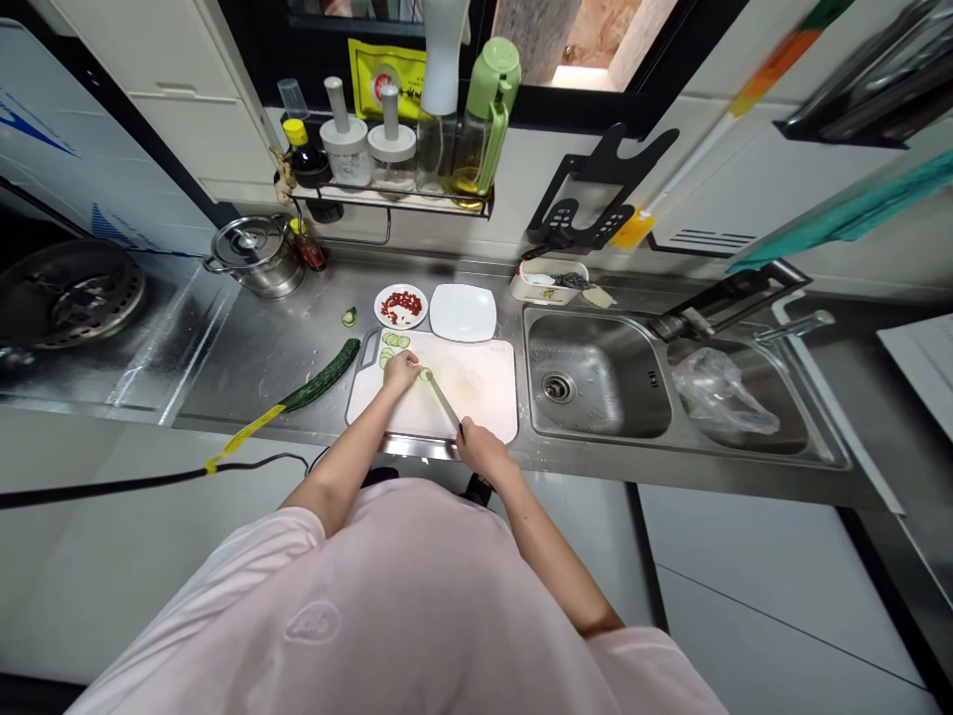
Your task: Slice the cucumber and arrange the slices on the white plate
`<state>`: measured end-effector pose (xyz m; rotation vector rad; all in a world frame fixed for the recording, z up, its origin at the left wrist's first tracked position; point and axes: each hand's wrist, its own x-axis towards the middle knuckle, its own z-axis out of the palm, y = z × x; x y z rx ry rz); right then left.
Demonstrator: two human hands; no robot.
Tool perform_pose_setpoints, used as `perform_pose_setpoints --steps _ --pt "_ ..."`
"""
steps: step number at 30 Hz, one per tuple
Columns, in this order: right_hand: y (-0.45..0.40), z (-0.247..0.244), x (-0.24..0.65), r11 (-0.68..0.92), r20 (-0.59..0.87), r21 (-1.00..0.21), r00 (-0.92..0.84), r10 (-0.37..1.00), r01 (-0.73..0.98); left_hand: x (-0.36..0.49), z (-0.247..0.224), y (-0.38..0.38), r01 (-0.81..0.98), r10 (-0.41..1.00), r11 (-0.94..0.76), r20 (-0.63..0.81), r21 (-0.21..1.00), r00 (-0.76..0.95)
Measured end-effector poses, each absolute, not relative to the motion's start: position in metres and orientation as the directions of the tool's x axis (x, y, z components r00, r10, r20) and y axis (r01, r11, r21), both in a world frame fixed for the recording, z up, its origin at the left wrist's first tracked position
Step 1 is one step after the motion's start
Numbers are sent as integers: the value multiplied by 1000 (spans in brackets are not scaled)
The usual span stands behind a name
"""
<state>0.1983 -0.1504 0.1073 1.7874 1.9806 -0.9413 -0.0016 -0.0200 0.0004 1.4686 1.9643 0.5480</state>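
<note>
My right hand (pixel 482 447) grips the handle of a kitchen knife (pixel 445 403), its blade slanting up and left over the white cutting board (pixel 483 382). A pale green cucumber slice (pixel 425 374) is at the blade's tip. Just left of it is my left hand (pixel 402 371), fingers drawn together low over the board; what they hold, if anything, is too small to tell. Several cucumber slices (pixel 395 340) lie at the board's upper left, partly hidden by that hand. On the counter to the left rests a whole dark green cucumber (pixel 324 376).
Behind the board stand a plate of chopped red pieces (pixel 401 307) and a white dish (pixel 463 312). Cucumber scraps (pixel 349 317) and a lidded steel pot (pixel 257 255) are to the left. A sink (pixel 600 372) adjoins on the right, with a plastic bag (pixel 722 392) in its second basin.
</note>
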Motion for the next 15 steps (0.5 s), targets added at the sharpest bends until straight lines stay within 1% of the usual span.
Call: perform_pose_setpoints --steps 9,15 --pt "-164 107 209 10 -642 -255 -177 746 967 0 8 -22 696 950 308 -248 648 -189" --pt "-156 104 202 7 -618 -268 -178 766 963 0 8 -21 693 952 302 -242 654 -185"
